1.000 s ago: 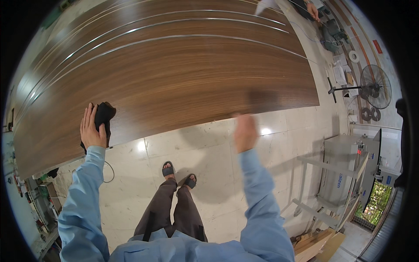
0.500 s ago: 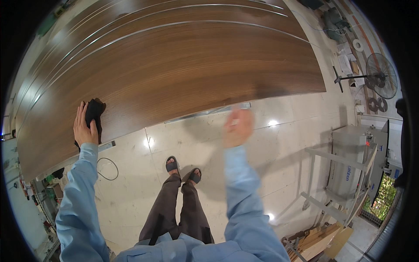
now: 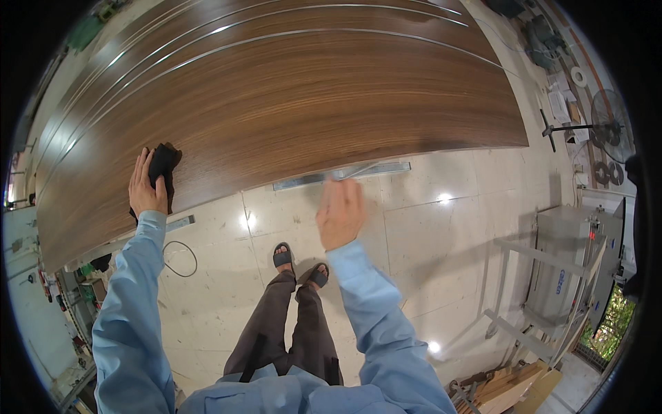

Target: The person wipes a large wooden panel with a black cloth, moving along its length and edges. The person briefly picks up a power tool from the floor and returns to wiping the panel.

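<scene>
My left hand (image 3: 149, 188) rests at the near left part of a large brown wood-grain panel (image 3: 324, 103). A bunched black cloth (image 3: 163, 164) lies under its palm and between the thumb and fingers, pressed on the panel. Just off the panel's near edge, my right hand (image 3: 340, 215) hangs over the floor with its fingers closed. Motion smears the fingertips, and a thin pale thing shows beside them; I cannot make out whether it is held.
Long thin metal strips (image 3: 331, 30) run along the panel's far side. Beneath its near edge shows a metal rail (image 3: 394, 167). A black cable loop (image 3: 181, 259) lies on the floor. To the right stand a fan (image 3: 610, 127), a grey metal frame (image 3: 538, 254) and wood boards (image 3: 507, 393).
My right hand has moved left along the panel's near edge. My left hand stays on the black cloth, and the whole view has shifted slightly.
</scene>
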The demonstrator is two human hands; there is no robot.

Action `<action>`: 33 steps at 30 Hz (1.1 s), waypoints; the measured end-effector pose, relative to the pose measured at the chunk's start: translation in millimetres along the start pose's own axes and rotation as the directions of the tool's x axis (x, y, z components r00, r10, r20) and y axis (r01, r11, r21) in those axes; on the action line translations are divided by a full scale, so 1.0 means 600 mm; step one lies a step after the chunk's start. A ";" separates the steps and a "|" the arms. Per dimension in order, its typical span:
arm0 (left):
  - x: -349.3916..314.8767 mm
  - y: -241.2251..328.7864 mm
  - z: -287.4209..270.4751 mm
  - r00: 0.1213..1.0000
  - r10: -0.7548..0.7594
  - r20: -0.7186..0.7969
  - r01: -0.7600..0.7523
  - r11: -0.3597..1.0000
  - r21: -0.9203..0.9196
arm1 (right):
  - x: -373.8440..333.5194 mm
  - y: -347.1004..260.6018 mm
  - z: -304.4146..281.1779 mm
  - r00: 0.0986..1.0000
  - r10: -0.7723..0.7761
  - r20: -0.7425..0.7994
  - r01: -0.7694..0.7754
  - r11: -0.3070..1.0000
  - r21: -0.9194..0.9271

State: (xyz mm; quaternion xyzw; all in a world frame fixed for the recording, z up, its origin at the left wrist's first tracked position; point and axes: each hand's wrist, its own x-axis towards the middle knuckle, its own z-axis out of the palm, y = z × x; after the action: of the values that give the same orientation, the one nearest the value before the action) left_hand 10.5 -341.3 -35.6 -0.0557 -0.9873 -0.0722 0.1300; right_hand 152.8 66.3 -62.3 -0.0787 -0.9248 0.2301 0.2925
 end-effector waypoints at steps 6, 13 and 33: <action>0.001 0.001 -0.001 1.000 0.001 0.011 -0.001 1.000 -0.016 | 0.089 0.068 -0.074 0.985 0.079 -0.153 -0.119 0.954 -0.275; 0.000 0.006 -0.003 1.000 -0.009 0.018 0.008 1.000 0.018 | 0.052 -0.007 -0.039 0.917 -0.347 0.199 0.355 0.935 -0.007; -0.002 0.005 -0.001 1.000 -0.013 0.014 0.013 1.000 -0.005 | 0.100 0.131 -0.072 0.976 0.173 -0.131 -0.198 0.958 -0.207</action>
State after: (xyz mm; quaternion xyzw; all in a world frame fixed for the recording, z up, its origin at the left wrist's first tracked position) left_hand 12.0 -338.6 -35.2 -0.0502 -0.9884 -0.0751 0.1222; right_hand 129.5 168.7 -37.5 -0.2096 -0.9152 0.1486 0.3104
